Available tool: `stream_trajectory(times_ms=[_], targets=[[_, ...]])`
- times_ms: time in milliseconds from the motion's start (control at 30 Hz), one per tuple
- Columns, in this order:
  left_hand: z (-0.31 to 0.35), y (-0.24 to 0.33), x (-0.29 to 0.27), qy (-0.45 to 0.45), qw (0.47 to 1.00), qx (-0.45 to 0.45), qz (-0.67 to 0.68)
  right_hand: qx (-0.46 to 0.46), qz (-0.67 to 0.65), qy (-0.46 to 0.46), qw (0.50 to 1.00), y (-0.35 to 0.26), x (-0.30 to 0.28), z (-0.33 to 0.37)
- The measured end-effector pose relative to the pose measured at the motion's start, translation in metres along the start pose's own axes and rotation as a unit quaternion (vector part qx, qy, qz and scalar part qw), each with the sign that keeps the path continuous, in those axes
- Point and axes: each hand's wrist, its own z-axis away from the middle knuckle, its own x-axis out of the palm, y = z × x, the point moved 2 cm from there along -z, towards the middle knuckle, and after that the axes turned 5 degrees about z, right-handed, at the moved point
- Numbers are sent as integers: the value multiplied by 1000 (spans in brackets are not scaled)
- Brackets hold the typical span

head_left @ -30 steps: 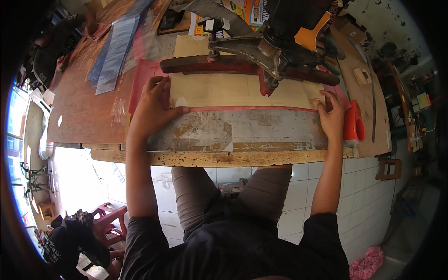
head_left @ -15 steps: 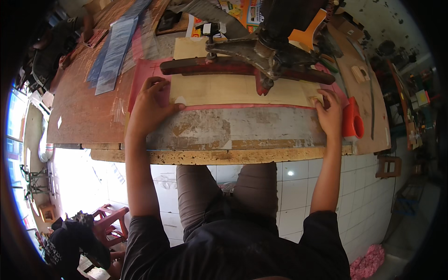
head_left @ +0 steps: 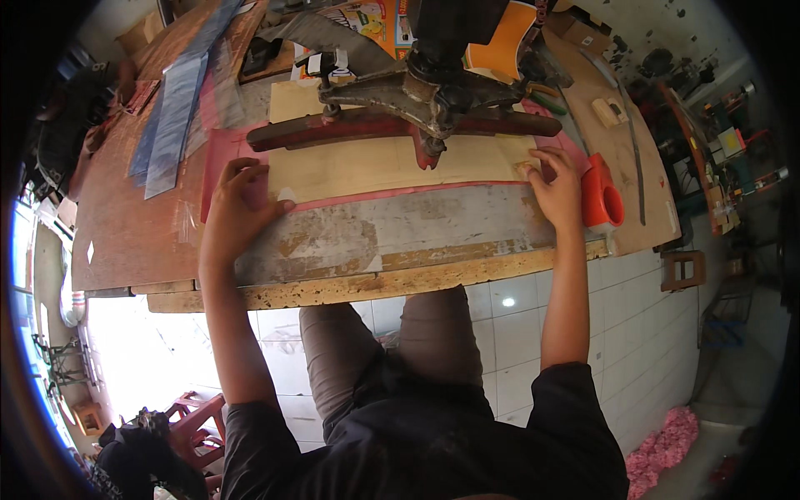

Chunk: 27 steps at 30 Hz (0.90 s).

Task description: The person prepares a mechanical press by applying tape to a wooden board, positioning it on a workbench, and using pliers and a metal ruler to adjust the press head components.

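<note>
A long cream sheet (head_left: 358,171) lies on a pink sheet (head_left: 215,162), which shows along its front edge and past both ends. My left hand (head_left: 232,212) rests at the left end, thumb on the cream sheet's near corner, fingers bent over the pink sheet and apart from the thumb. At the right end my right hand (head_left: 557,187) touches the other corner with thumb and curved fingers, a gap between them. Above the sheets hangs a long red bar (head_left: 350,132) on a dark metal press head (head_left: 433,96), hiding part of the cream sheet.
An orange-red tube-shaped holder (head_left: 598,196) stands beside my right hand. Green-handled pliers (head_left: 546,100) and a wooden block (head_left: 610,112) lie behind it. Clear bluish plastic strips (head_left: 173,125) are at the left. The worn wooden table edge (head_left: 375,287) is before me; a person (head_left: 142,458) is at lower left.
The whole view has shifted and tilted slightly, with the table now further left. Both hands keep their places at the ends of the sheets.
</note>
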Motion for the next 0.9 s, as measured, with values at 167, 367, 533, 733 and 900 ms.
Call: stream_trajectory(times_ms=[167,367,533,733,900], targets=[[-1,2,0,-6,1000,0,3,-11,0,13,1000,2,-2,3],[3,-5,-1,5,1000,-2,-3,-25,35,66,997,-8,-12,4],[39,5,6,52,998,17,-40,22,245,236,940,-38,-70,38],[96,38,12,118,992,38,-21,107,317,69,940,11,-98,71],[112,47,7,155,982,75,79,124,172,141,967,-13,-117,83]])
